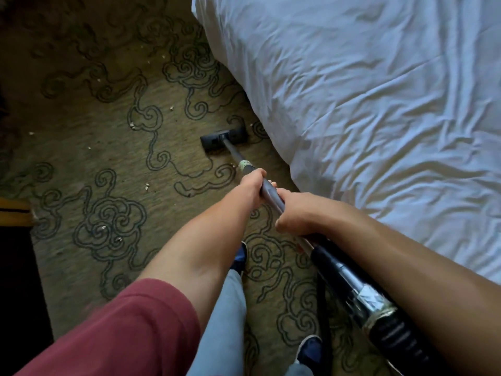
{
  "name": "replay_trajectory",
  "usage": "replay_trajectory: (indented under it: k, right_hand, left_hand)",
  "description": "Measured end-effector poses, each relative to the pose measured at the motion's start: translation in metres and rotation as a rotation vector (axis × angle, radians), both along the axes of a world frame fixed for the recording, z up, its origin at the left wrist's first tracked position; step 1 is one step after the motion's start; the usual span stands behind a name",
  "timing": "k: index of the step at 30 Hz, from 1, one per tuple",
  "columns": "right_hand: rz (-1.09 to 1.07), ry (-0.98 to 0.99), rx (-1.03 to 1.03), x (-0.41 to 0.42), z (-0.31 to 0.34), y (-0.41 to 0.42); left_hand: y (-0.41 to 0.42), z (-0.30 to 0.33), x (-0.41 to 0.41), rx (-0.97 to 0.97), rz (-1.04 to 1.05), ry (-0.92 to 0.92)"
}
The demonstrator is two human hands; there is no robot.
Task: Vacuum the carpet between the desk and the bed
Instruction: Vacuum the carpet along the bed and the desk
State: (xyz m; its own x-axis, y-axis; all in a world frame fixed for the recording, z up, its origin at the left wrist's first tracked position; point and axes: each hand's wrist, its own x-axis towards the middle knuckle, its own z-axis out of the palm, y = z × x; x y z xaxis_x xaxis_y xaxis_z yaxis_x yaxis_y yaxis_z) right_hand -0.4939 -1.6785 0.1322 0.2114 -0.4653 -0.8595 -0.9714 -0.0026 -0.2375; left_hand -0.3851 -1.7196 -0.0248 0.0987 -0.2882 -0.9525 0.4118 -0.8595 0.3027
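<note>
From the head view I am seeing only a sliver of dark furniture (16, 267) cut off along the left edge; I cannot tell whether it is the desk. The bed (379, 104) is filling the right side, its far end cut off, covered in a white, softly creased sheet that is hanging down to the floor. Between them the carpet (108, 158) is lying flat, an olive-tan weave with dark looping cloud outlines, and small pale crumbs (132, 126) are scattered over it, too small to identify.

The vacuum head (223, 141), a dark flat rectangle, is resting on the carpet just beside the bed's lower edge. The tube (271, 195) is running back from it, a smooth grey pipe with a pale taped band (245, 164) near the front hand. My left hand (250, 189) is wrapping around the tube further forward, fingers curled closed on it. My right hand (295, 213) is gripping the same tube just behind, fingers folded under and partly hidden. Behind that hand the tube is joining a black ribbed hose (398, 335) with shiny tape, passing under the right forearm and out of the bottom edge. A red sleeve (122, 329) is covering the left upper arm; grey trousers (230, 308) and blue shoes (309, 348) are showing below, partly hidden.
</note>
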Motion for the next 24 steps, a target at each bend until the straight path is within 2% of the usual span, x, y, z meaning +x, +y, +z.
replay_trajectory:
  k: [4, 8, 15, 19, 24]
  right_hand:
    - [0.029, -0.012, 0.022, -0.06, 0.011, 0.071]
    - [0.057, -0.018, 0.027, -0.122, 0.021, 0.135]
    - [0.058, -0.024, 0.056, -0.189, 0.03, 0.202]
    - [0.071, 0.006, 0.087, -0.214, 0.032, 0.231]
    - [0.018, -0.03, 0.086, -0.22, 0.02, 0.227]
  left_hand:
    - [0.074, 0.009, -0.06, 0.033, 0.015, -0.012]
    - [0.142, 0.011, -0.119, 0.03, 0.032, 0.05]
    - [0.216, 0.022, -0.186, 0.056, 0.065, 0.102]
    - [0.248, 0.022, -0.212, 0.08, 0.119, 0.126]
    - [0.243, 0.007, -0.213, 0.04, 0.142, 0.047]
